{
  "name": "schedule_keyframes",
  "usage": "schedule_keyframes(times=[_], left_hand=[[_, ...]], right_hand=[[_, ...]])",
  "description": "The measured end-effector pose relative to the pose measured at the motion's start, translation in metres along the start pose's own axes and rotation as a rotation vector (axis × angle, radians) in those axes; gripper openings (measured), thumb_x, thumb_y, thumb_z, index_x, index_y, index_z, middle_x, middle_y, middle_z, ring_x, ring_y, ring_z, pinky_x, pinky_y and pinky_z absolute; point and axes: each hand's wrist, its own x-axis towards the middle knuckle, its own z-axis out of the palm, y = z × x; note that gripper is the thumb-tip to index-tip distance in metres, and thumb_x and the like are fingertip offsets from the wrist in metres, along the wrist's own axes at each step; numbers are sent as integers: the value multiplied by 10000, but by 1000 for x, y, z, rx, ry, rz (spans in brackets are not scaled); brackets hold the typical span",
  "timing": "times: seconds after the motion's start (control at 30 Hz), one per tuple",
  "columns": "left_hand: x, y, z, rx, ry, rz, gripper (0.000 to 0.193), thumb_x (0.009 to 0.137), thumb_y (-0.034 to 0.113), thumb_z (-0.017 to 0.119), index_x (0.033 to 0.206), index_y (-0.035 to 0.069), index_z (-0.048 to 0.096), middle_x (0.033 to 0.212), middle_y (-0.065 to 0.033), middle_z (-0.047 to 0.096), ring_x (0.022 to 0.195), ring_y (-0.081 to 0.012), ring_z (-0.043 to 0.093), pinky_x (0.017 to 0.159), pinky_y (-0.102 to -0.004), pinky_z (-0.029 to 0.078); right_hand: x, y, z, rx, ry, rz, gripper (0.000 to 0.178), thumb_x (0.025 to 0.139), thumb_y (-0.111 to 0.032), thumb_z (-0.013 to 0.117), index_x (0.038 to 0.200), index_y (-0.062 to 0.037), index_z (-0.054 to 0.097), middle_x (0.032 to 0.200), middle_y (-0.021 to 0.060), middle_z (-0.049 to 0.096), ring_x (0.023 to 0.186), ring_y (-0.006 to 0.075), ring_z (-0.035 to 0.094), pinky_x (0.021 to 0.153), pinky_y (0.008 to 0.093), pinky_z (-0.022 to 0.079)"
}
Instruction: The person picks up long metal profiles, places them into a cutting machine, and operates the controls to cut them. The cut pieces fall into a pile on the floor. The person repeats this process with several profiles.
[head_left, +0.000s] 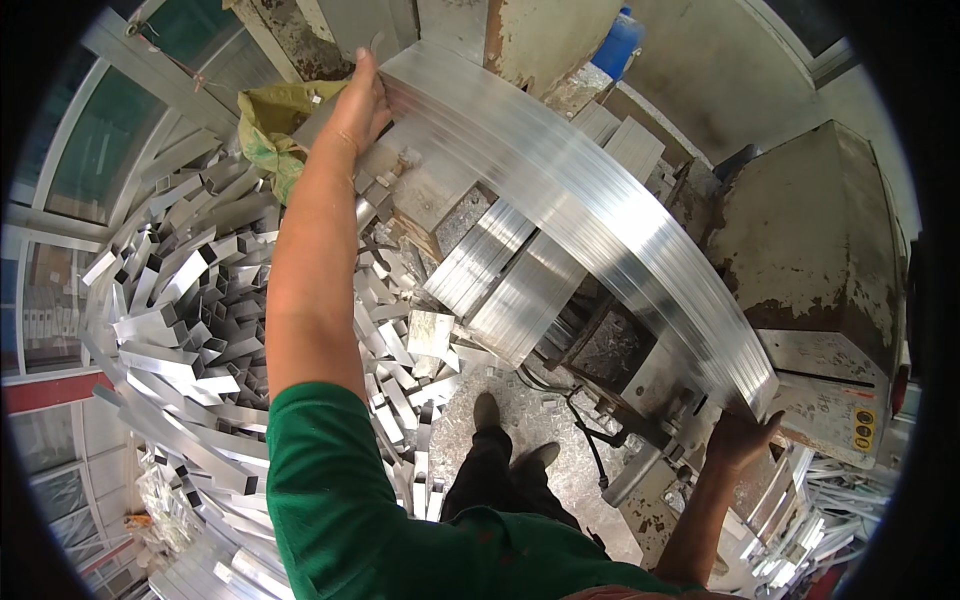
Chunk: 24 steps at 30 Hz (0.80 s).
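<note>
A wide, flat row of long silvery aluminium profiles (600,195) stretches across in front of me from upper left to lower right, curved by the lens. At its far left end, my left hand (362,108) grips the profiles, thumb up and the fingers partly hidden. My right hand (738,442) is closed on the other end at the lower right, its fingertips hidden beneath the metal. Below the profiles lies a worn machine with ribbed metal bed plates (528,295). Whether the profiles rest on the machine cannot be made out.
Cut square tubes (190,330) are heaped on the left. A green-yellow sack (268,130) stands near my left hand. A peeling machine housing (810,230) with a control panel (825,400) rises at right. Black cables (590,435) hang by my feet; metal offcuts litter the floor.
</note>
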Motion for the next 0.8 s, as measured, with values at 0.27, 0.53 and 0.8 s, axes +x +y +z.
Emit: schedule_keyframes(times=[0.27,0.53,0.8], left_hand=[[-12,1,1,118,-38,15,808,1016,640,263,1510,2,288,1513,-151,405,1382,-281,413,1149,-445,330],[18,-25,-19,89,153,19,761,980,633,437,1414,9,407,1398,-173,492,1255,-339,498,1054,-543,405],[5,-2,-17,-22,49,140,761,993,630,386,1479,44,390,1507,-144,415,1358,-294,414,1138,-448,324]], right_hand=[[1,-1,-15,-183,-45,77,746,1005,-575,351,1458,18,376,1410,205,499,1290,325,480,1130,432,298],[13,-15,-78,-268,40,95,650,1007,-517,425,1555,-244,204,1481,148,422,1232,395,499,1047,549,368],[-8,-4,-33,-145,-175,-172,789,1032,-601,240,1529,11,254,1532,172,376,1415,290,344,1193,410,209]])
